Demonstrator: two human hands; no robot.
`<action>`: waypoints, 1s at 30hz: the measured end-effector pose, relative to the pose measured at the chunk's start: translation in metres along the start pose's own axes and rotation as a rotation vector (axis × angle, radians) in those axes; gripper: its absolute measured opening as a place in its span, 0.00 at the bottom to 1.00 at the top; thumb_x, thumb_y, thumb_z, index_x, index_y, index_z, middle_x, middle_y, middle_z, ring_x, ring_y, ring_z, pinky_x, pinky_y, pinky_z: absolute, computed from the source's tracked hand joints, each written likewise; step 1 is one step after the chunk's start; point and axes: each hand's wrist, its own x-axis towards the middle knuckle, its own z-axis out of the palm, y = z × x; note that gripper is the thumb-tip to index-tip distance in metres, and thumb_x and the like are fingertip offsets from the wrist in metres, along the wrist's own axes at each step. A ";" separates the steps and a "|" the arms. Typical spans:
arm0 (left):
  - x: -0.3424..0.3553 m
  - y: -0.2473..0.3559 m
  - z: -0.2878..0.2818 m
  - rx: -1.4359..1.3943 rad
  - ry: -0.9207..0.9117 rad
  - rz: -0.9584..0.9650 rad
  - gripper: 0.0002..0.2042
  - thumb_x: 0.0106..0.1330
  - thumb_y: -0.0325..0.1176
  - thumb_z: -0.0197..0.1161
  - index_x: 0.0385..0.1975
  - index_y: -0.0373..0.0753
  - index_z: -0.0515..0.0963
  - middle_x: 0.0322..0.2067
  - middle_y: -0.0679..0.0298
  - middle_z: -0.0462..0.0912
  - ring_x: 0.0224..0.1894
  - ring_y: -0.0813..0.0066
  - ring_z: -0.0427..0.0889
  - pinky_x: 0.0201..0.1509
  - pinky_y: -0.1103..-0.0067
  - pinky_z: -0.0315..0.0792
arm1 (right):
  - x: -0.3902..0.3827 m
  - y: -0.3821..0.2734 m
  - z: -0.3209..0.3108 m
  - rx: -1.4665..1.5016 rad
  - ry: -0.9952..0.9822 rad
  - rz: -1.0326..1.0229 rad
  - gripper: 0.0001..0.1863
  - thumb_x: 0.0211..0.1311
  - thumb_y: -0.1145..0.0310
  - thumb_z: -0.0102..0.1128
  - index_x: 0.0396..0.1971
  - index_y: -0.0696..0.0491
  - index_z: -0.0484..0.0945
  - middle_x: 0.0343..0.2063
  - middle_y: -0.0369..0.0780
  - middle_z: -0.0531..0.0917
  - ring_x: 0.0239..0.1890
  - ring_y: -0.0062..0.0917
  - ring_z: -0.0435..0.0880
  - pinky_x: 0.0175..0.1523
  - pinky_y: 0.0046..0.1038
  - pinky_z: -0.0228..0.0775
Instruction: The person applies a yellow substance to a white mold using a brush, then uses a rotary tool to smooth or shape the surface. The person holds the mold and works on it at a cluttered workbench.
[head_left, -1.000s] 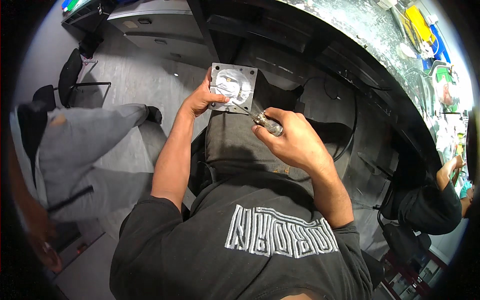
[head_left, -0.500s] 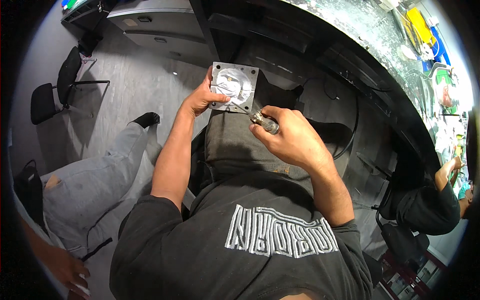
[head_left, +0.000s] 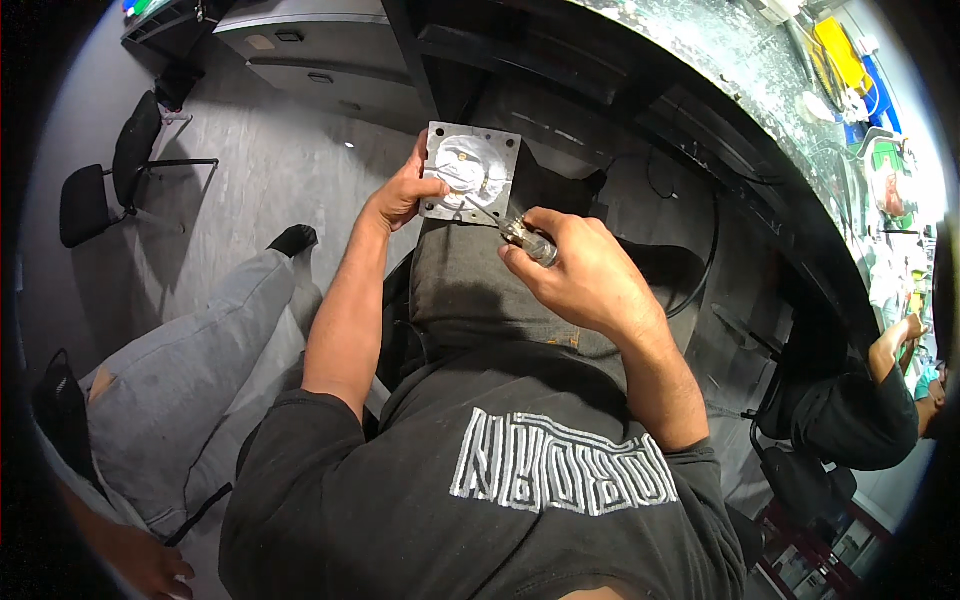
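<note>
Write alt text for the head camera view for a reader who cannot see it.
Seen from above, a seated person's left hand holds a square grey metal plate on their lap while the right hand points a screwdriver at it. Another person's grey-trousered leg is at left; a cluttered workbench curves at right.

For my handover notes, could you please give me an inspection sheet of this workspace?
Surface: square metal plate rests on the person's knee.
Job's things: plate with a round pale middle; screwdriver, tip on the plate.
Clutter: tools on the bench.
Hands: left hand grips the plate's edge; right hand holds the screwdriver.
Cables: black cable under the bench.
Surroundings: office chair, grey floor, other people's legs and arm nearby.
</note>
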 end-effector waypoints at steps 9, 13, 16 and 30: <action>0.001 0.002 0.000 0.074 -0.007 0.015 0.56 0.51 0.23 0.70 0.82 0.49 0.46 0.68 0.61 0.69 0.69 0.67 0.70 0.76 0.71 0.62 | 0.001 -0.003 0.000 -0.003 -0.007 0.004 0.21 0.67 0.59 0.66 0.47 0.64 0.84 0.28 0.53 0.88 0.30 0.40 0.91 0.42 0.38 0.80; 0.003 0.001 -0.002 0.083 -0.011 0.012 0.57 0.50 0.22 0.70 0.83 0.49 0.45 0.69 0.61 0.69 0.69 0.67 0.70 0.76 0.71 0.62 | 0.001 -0.008 -0.002 -0.001 -0.022 -0.004 0.22 0.67 0.61 0.64 0.47 0.68 0.84 0.29 0.58 0.88 0.36 0.46 0.92 0.47 0.42 0.84; 0.004 -0.002 -0.003 0.089 -0.005 0.018 0.58 0.50 0.22 0.69 0.83 0.49 0.44 0.69 0.61 0.68 0.70 0.67 0.70 0.77 0.71 0.61 | 0.001 -0.008 -0.002 -0.006 -0.022 -0.030 0.22 0.67 0.61 0.65 0.47 0.68 0.84 0.29 0.58 0.88 0.36 0.46 0.92 0.47 0.42 0.84; 0.001 0.003 0.001 0.120 0.008 0.029 0.58 0.48 0.23 0.70 0.83 0.48 0.45 0.70 0.61 0.68 0.70 0.67 0.69 0.77 0.71 0.62 | 0.000 -0.006 -0.001 -0.015 0.010 -0.055 0.21 0.66 0.59 0.67 0.45 0.64 0.85 0.27 0.52 0.88 0.28 0.38 0.90 0.39 0.38 0.79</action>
